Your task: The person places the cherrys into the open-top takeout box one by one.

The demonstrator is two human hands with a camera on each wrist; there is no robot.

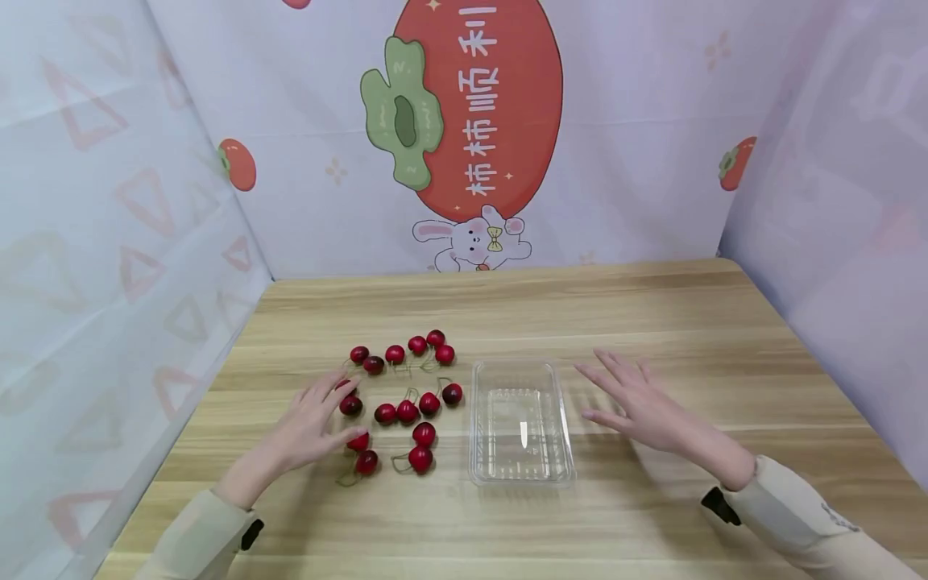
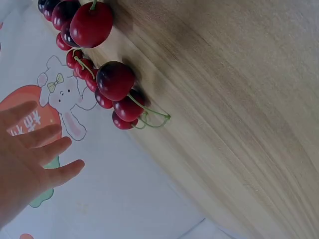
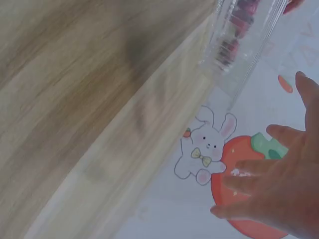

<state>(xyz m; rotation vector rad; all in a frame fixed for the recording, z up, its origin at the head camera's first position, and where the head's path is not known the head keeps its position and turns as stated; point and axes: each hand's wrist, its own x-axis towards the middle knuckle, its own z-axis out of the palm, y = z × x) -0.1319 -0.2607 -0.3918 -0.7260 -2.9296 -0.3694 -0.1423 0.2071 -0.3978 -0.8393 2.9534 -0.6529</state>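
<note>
Several dark red cherries (image 1: 408, 412) with thin stems lie loosely grouped on the left half of the table. My left hand (image 1: 310, 427) hovers over the leftmost of them with its fingers spread, partly hiding a few. In the left wrist view that hand (image 2: 35, 154) is apart from the cherries (image 2: 115, 80) and holds nothing. To the right of the fruit stands a clear plastic box (image 1: 520, 423) with nothing in it. My right hand (image 1: 638, 403) is held in the air on the box's right side, fingers spread and grasping nothing. Cherries show through the box wall (image 3: 234, 74) in the right wrist view.
The wood-grain table (image 1: 616, 314) ends at a white cloth backdrop (image 1: 304, 209) printed with a large persimmon (image 1: 500, 105) and a bunny (image 1: 478, 239). Cloth side walls (image 1: 109, 242) rise to the left and right.
</note>
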